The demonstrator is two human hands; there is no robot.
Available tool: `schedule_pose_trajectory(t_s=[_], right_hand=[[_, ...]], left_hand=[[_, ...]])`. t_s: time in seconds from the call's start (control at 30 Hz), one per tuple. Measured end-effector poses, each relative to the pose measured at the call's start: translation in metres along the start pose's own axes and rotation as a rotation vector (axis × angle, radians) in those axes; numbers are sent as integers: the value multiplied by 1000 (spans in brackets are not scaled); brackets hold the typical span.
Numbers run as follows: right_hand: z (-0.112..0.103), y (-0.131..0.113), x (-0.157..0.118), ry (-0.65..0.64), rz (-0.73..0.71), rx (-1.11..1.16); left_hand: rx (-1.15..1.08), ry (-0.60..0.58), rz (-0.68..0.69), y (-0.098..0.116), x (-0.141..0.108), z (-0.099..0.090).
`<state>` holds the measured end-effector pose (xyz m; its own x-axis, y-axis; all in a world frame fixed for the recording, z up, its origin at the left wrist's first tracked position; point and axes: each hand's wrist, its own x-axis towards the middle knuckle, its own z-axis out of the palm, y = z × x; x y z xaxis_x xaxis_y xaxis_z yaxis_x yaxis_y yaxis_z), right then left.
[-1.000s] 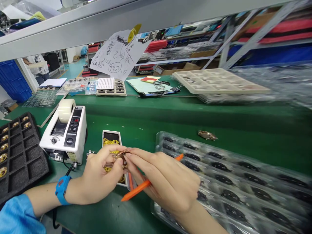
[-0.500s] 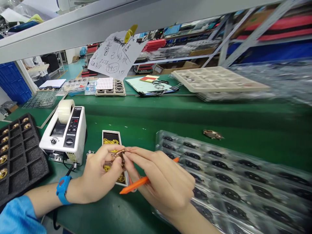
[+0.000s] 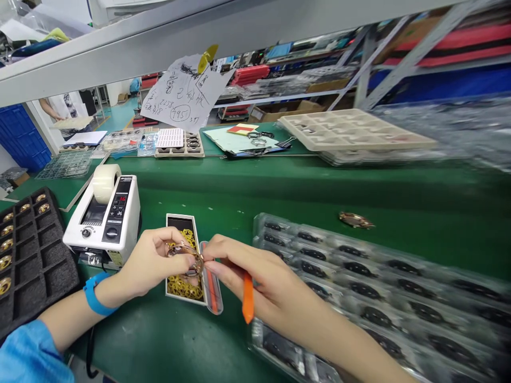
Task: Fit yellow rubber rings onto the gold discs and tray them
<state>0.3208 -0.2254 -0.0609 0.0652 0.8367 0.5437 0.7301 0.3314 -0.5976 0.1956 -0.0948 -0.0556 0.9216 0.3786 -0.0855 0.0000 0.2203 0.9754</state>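
A rose-gold watch case is held in my left hand, fingers and thumb closed on its rim. It hangs over a white box of yellow rings. The fingertips of my right hand pinch together at the right edge of the case; whatever small part may be between them is hidden. An orange pointed stick tool is tucked in the same right hand, tip down. Just right of the box lies a narrow clear case with an orange strip inside.
To the left stand a white tape dispenser and a black foam tray with gold round parts. Clear blister trays of dark parts cover the right side. Another rose-gold watch part lies behind them. A beige tray rests on the ledge.
The watch case has turned to show more of its round face. The orange tool has swung from lying sideways to pointing down. My right fingers have shifted to the case's right edge.
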Motion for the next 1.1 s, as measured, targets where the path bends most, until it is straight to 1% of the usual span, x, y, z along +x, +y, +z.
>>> schedule_pose_trajectory(t_s=[0.1, 0.2, 0.27, 0.33, 0.43, 0.5, 0.57, 0.63, 0.73, 0.87, 0.97, 1.03, 1.1], right_hand=[[-1, -3, 0, -64, -17, -26], [-1, -6, -1, -122, 8, -38], [3, -6, -1, -111, 18, -18], [9, -5, -2, -85, 40, 57], [13, 0, -3, -88, 126, 208], [11, 2, -3, -91, 183, 227], [6, 4, -4, -71, 193, 175], [2, 4, -4, -58, 177, 107], [3, 4, -4, -29, 194, 67], [12, 5, -1, 35, 297, 138], [14, 7, 3, 87, 370, 222], [12, 7, 3, 158, 429, 233], [10, 7, 1, 228, 485, 227]], left_hand=[[44, -65, 2, 1, -1, -1], [83, -78, 1, 2, -1, -1], [116, -57, 5, 3, -1, 0], [140, -36, 15, 3, 0, 0], [99, -26, -18, 3, 0, -1], [66, -26, -55, 3, 1, -3], [62, -35, -60, 3, 1, -5], [71, -52, -32, 3, 2, -6], [81, -45, 16, 0, 3, -7], [80, 1, 51, -4, 5, -5], [116, 30, 75, -6, 7, -4], [179, 64, 126, -7, 8, -4], [336, 131, 246, -10, 7, -6]])
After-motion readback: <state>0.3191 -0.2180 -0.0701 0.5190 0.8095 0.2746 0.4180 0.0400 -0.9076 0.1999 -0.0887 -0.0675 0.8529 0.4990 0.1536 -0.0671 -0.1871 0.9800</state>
